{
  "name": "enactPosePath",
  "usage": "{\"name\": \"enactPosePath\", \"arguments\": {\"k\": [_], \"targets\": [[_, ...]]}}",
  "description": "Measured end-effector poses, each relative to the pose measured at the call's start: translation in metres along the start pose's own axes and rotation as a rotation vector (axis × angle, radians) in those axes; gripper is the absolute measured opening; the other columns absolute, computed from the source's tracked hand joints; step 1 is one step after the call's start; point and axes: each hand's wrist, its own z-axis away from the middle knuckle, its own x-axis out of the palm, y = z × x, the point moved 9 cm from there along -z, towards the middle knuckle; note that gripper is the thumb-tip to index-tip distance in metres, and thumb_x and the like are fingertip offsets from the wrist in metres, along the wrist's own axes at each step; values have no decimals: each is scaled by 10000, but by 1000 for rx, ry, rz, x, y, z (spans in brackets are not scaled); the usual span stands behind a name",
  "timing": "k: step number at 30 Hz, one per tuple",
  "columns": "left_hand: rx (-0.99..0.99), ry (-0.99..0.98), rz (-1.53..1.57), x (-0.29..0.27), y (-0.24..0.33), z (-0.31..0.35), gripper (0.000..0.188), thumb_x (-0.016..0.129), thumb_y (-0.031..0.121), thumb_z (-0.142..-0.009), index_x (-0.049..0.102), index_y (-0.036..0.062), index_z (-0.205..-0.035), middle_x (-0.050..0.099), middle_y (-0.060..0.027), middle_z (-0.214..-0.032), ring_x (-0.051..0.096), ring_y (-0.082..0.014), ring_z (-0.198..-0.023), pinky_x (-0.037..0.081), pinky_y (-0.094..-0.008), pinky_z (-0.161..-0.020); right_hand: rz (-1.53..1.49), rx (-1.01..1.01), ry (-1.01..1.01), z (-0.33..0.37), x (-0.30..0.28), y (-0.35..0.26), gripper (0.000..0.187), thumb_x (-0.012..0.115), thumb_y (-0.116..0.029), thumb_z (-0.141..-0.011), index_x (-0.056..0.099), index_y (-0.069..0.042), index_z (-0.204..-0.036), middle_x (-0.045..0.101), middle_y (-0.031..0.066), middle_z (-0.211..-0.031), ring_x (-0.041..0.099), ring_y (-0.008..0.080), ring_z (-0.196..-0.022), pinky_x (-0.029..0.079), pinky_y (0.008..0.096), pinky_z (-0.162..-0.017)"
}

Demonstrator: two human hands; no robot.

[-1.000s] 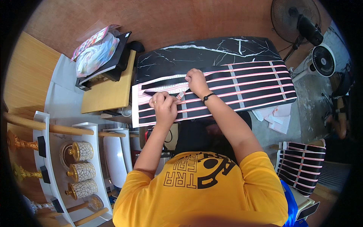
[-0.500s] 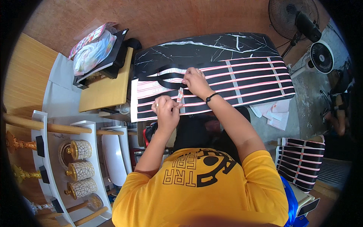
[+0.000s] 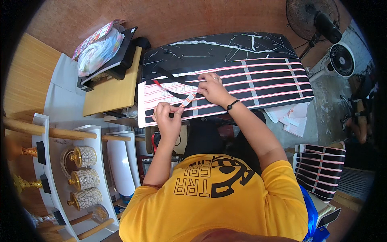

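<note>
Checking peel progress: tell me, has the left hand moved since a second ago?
Yes. The left hand pulled back off the striped sheet toward the body, drawing the strip.

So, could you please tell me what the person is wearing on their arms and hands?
Both forearms are bare, with short yellow sleeves ending above the elbows. The right hand has a dark band at the wrist and a ring on one finger. The left hand shows no gloves, band or ring.

- one view only; head-worn fisheye, looking steeply down from above the person's own yellow shirt (image 3: pixel 217 197)
- faces forward onto the black marble tabletop (image 3: pixel 217 50); close range; edges bend, dark rim
</note>
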Motion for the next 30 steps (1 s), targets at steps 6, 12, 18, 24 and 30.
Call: {"name": "enactPosePath", "arguments": {"k": [6, 12, 18, 24, 30], "targets": [[150, -44, 95, -23, 42, 28, 193, 790, 82, -658, 600, 91, -692, 530, -57, -801, 522, -262, -837, 346, -369, -801, 151, 122, 111, -4, 10, 14, 157, 666, -254, -857, 720, -111, -890, 579, 87, -1075, 522, 307, -1113, 338, 505, -1038], [24, -11, 20, -40, 19, 27, 205, 811, 103, -670, 607, 90, -682, 530, -47, -783, 508, -247, -799, 351, -367, -791, -237, 7, 186, -3, -18, 2, 149, 642, -237, -868, 723, -112, -875, 579, 104, -1241, 487, 339, -1206, 336, 492, -1047], [46, 24, 79, -43, 20, 23, 234, 809, 54, -673, 577, 64, -706, 534, -59, -794, 507, -237, -795, 369, -350, -757, 8, 41, -27, 23, 1, -15, 139, 690, -233, -830, 708, -96, -825, 583, 78, -1131, 495, 315, -1155, 334, 490, -1057], [175, -34, 78, -68, 55, 43, 278, 807, 12, -658, 531, 38, -685, 523, -84, -796, 487, -244, -775, 383, -340, -735, 105, 79, 67, 19, 3, -8, 125, 664, -191, -855, 689, -78, -902, 588, 67, -1033, 535, 295, -1089, 358, 491, -1023], [71, -54, -32, -66, 38, 45, 217, 818, 103, -671, 604, 74, -685, 547, -59, -817, 516, -243, -840, 340, -363, -792, -167, -7, 112, 27, -17, -20, 133, 687, -213, -842, 661, -112, -925, 550, 107, -1224, 504, 324, -1195, 340, 478, -1055]]}}
